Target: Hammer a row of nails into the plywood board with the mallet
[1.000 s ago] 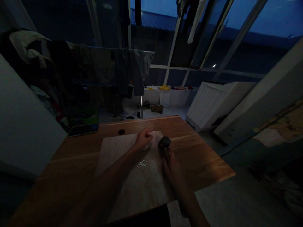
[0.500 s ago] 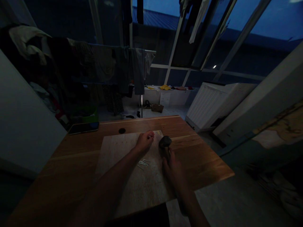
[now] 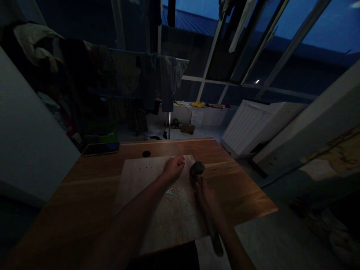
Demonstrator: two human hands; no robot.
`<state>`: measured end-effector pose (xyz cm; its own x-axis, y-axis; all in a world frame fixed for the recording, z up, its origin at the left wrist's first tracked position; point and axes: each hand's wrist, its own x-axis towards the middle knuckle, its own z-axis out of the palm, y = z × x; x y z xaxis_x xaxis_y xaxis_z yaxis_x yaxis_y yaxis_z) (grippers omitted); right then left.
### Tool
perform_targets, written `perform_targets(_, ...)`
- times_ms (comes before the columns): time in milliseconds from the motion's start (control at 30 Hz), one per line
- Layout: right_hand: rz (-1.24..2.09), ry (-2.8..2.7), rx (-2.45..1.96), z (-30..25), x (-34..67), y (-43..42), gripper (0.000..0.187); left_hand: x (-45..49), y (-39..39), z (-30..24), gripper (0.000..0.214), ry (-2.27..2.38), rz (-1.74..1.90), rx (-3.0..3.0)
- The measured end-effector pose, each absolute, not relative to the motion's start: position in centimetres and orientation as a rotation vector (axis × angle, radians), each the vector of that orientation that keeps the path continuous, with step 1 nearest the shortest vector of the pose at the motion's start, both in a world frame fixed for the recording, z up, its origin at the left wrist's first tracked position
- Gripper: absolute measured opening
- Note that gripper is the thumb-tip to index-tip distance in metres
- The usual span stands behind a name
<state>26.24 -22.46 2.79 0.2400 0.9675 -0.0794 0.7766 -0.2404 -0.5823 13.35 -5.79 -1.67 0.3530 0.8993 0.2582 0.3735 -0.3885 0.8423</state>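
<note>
My left hand is closed in a pinch over the far right part of a pale wooden board. What its fingertips hold, if anything, is too small and dark to make out. My right hand grips a hammer by its handle, close under the dark head. The head is just right of my left hand, by the board's right edge, and the handle slants back toward me. A small heap of loose nails lies on the board below my left wrist. Several small dark marks run along the board's far left part.
The board lies on a brown wooden table. A phone or tablet rests at its far left corner, near a round dark hole. Beyond are hung clothes, a green basket and a white ridged appliance.
The hammer's handle has swung, so its lower end now shows beside my right forearm. My left hand stays at nearly the same place on the board. The view has shifted slightly.
</note>
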Motion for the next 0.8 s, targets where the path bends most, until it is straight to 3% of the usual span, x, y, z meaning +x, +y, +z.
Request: perform_targets(800,0.350,-1.711,-1.997,7.1,25.8,-17.4,0.042,13.4,-5.8,-1.7,0.029,1.102,0.959,1.867)
